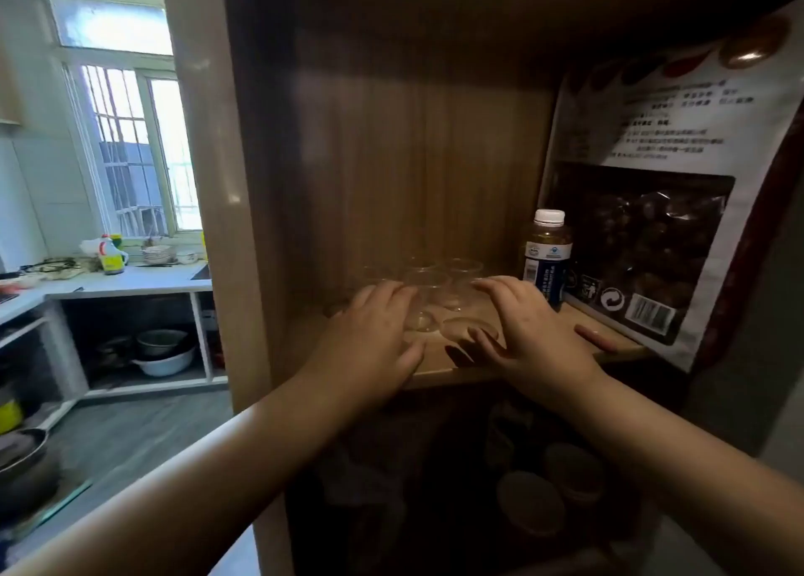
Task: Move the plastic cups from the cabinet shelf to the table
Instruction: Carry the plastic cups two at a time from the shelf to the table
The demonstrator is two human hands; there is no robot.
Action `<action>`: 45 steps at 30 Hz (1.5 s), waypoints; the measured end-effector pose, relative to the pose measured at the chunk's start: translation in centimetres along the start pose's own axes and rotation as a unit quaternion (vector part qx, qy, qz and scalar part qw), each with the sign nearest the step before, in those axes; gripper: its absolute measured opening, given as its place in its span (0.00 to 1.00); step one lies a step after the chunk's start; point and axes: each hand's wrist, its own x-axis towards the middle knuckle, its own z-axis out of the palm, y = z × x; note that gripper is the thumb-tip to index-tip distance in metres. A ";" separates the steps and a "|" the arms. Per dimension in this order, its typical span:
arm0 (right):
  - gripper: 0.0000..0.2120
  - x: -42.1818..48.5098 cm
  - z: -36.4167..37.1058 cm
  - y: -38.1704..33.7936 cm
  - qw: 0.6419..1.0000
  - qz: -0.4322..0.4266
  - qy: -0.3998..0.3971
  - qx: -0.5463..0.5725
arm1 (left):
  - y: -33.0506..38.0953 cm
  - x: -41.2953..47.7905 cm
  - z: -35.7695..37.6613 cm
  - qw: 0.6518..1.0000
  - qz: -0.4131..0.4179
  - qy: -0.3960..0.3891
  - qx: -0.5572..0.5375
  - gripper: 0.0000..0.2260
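Note:
Several clear plastic cups [428, 286] stand clustered on the wooden cabinet shelf [439, 368], hard to tell apart against the brown back panel. My left hand [370, 336] reaches in over the left cups, fingers spread and curved, with nothing held. My right hand [526, 327] hovers over the right cups, fingers apart, thumb out toward the shelf's right edge. A cup's rim [461, 327] shows between the two hands. Whether the fingertips touch any cup cannot be told.
A white-capped bottle [546, 257] stands at the shelf's right, beside a large leaning food bag [648, 227]. Jars sit on the dark lower shelf [530, 501]. To the left is a kitchen counter [130, 281] with dishes, bowls beneath it, and a barred window.

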 end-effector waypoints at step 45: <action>0.09 -8.4 -2.5 -6.6 0.977 -0.193 0.025 0.091 | 4.1 -13.6 -6.6 0.994 -0.014 0.081 0.068 0.05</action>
